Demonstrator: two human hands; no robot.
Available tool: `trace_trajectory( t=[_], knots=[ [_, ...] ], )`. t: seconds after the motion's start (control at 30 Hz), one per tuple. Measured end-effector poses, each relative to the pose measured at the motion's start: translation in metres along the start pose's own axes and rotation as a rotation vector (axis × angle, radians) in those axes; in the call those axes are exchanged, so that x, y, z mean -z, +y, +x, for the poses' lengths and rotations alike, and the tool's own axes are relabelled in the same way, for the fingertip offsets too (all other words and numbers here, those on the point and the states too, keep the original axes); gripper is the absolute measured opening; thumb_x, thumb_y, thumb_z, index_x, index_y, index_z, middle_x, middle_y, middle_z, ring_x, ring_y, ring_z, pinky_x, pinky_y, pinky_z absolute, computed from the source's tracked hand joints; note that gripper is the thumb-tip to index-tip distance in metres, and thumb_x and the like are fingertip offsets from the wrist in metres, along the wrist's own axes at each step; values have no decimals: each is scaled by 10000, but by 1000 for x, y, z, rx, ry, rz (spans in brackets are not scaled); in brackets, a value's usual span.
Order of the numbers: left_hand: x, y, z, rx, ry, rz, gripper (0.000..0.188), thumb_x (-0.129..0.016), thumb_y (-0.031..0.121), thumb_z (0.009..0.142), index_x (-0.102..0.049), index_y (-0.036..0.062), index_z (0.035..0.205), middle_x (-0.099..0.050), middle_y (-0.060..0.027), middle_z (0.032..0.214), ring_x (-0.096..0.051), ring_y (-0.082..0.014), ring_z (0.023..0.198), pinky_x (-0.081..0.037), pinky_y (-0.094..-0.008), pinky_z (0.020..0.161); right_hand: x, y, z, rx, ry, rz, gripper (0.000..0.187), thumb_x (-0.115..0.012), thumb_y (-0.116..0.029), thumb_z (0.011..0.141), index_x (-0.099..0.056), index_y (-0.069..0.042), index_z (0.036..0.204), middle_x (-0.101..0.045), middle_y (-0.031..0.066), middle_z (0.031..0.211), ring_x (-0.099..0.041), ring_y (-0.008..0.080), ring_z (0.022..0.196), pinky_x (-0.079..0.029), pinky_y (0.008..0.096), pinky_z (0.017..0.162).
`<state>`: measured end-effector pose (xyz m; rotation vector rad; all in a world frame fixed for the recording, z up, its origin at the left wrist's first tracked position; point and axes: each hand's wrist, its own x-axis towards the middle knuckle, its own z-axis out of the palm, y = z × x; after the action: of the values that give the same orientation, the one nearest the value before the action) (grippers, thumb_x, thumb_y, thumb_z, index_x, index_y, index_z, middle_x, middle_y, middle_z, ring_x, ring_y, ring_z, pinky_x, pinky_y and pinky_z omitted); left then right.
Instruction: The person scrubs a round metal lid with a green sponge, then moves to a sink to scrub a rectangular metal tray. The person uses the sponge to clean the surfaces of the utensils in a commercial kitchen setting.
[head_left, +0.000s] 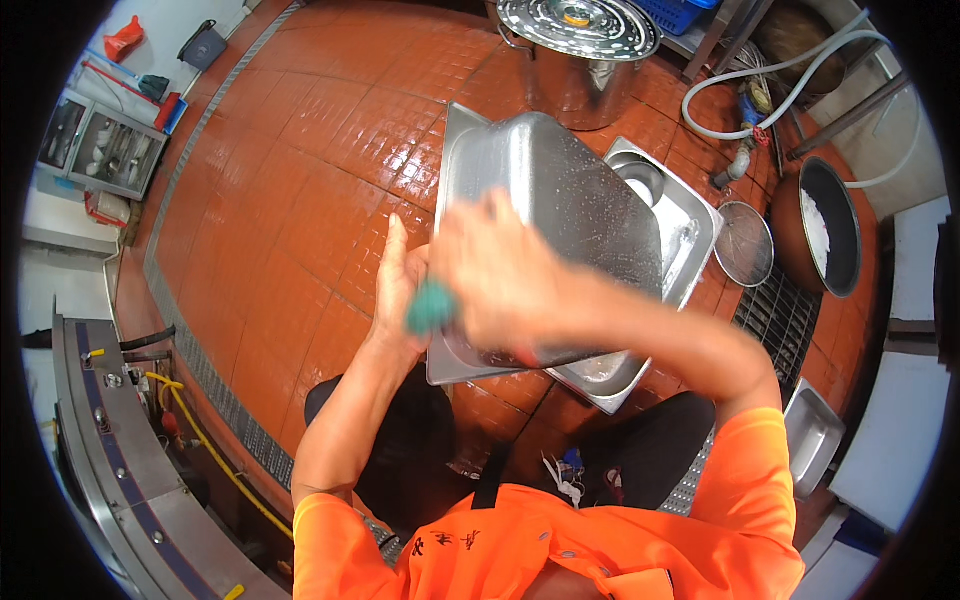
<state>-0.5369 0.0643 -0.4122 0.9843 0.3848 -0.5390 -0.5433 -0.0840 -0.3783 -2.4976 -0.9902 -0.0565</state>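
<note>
A deep stainless steel pan (600, 215) lies tilted with its wet underside up and its flat rim toward the left. My left hand (398, 275) is at that rim, thumb pointing up, and seems to grip it; its fingers are partly hidden. Across the pan's left side reaches my right hand (500, 275), blurred by motion, its fingers closed. A green object (432, 307), too smeared to name, sticks out between the two hands by my right hand. Beneath the pan's right side rests a shallower steel tray (690, 240) with suds and a small round bowl (640, 180) in it.
A big steel pot with a lid (575, 25) stands ahead on the wet tiled floor (280, 200). To the right are a round wire strainer (744, 244), a dark wok (830, 228), a grey hose (700, 85) and a floor grate (778, 320). A steel stove counter (130, 450) lines the left.
</note>
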Motion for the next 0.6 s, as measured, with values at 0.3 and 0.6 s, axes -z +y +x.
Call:
trace_trajectory(
  t=[0.3, 0.6],
  knots=[
    [7, -18, -2, -180, 15, 366, 298, -445, 186, 988, -617, -46, 915, -643, -76, 823, -592, -126, 695, -485, -263, 654, -4, 236, 77, -331, -89, 437, 224, -642, -202, 685, -702, 7, 737, -658, 144, 720, -594, 208, 698, -443, 377, 667],
    [14, -16, -3, -132, 255, 447, 218, -530, 149, 958, -635, -16, 861, -636, -47, 839, -569, -127, 756, -459, -266, 716, -140, 352, -164, -1120, 273, 911, 322, -707, -282, 799, -682, 35, 850, -667, 131, 893, -611, 215, 810, -454, 369, 785]
  ],
)
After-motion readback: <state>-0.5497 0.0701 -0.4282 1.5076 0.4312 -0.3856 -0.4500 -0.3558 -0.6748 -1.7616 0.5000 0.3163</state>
